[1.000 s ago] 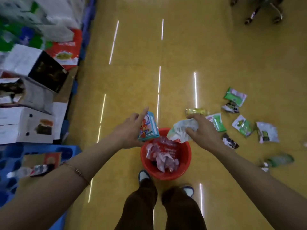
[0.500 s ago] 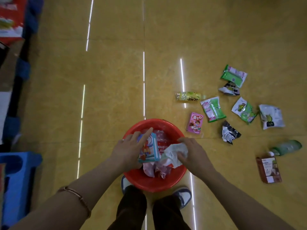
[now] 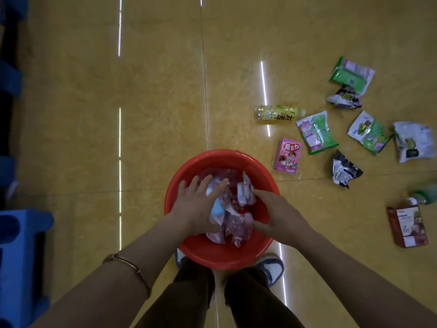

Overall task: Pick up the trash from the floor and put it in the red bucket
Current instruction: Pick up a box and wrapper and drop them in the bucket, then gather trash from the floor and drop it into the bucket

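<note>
Both hands are down inside the red bucket (image 3: 220,154), which sits on the floor (image 3: 153,91) right in front of the person's shoes. The left grip (image 3: 196,207) is released: its fingers are spread straight across a pale blue carton (image 3: 217,205) lying on the heap. The right grip (image 3: 276,214) curls onto a crumpled white wrapper (image 3: 246,192), and I cannot tell whether it pinches it or merely rests there. So this pair of pieces is in the bucket on top of other crumpled scraps, and I'd call the job well under way but far from finished.

Off to the right there's plenty left on the floor:
- a yellow bottle (image 3: 276,114)
- a pink carton (image 3: 287,156)
- a green packet (image 3: 352,75)
- a crushed black-and-white wrapper (image 3: 344,98)
- two green-and-white pouches (image 3: 315,132) (image 3: 367,132)
- a white pouch (image 3: 413,142)
- a black-and-silver wrapper (image 3: 344,169)
- a brown carton (image 3: 406,226)
- a green bottle (image 3: 425,194) at the frame edge

That makes ten by my count, all well apart from the bucket except the pink carton, which lies near its rim.

On labels, the pink carton shows white characters on a red banner that look like 蘑古力. The yellow bottle carries large dark Chinese characters I can't read with confidence, and print on everything else is too small to make out
</note>
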